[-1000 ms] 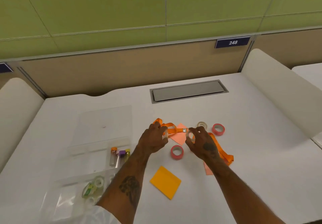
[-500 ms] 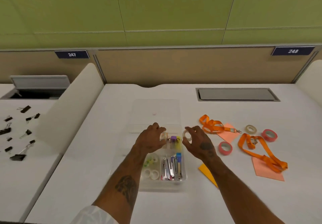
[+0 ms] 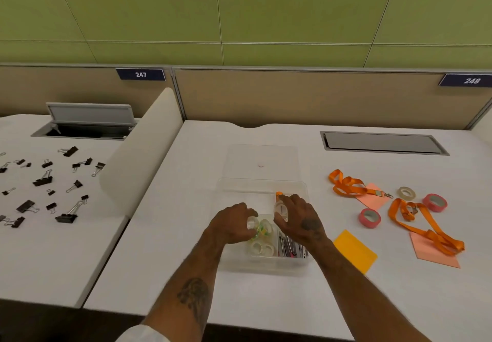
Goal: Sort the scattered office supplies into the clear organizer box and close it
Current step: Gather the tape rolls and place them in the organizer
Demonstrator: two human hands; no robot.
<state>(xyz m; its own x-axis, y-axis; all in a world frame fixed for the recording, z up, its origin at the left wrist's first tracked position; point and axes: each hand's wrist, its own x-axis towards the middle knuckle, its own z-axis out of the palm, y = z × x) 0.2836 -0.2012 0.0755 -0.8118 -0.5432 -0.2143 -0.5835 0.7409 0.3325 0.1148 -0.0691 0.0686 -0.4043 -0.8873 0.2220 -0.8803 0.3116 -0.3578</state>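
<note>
My left hand [image 3: 233, 225] curls round a small clear tape roll [image 3: 251, 222] above the clear organizer box [image 3: 266, 264], which sits open mid-bench. My right hand [image 3: 299, 220], fingers bent, covers something clear beside an orange cap [image 3: 278, 194]; I cannot tell whether it grips. The box's contents are partly hidden. White bench [image 3: 266, 301]; orange lanyards [image 3: 348, 186] and pink tape rolls [image 3: 369, 217] to the right; green wall panels [image 3: 266, 8] beyond.

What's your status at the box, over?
Left hand grips a clear tape roll over the box; right hand grips a second roll. Lid open. Lanyards, pink tape, notes lie on the desk; nothing in the way.
</note>
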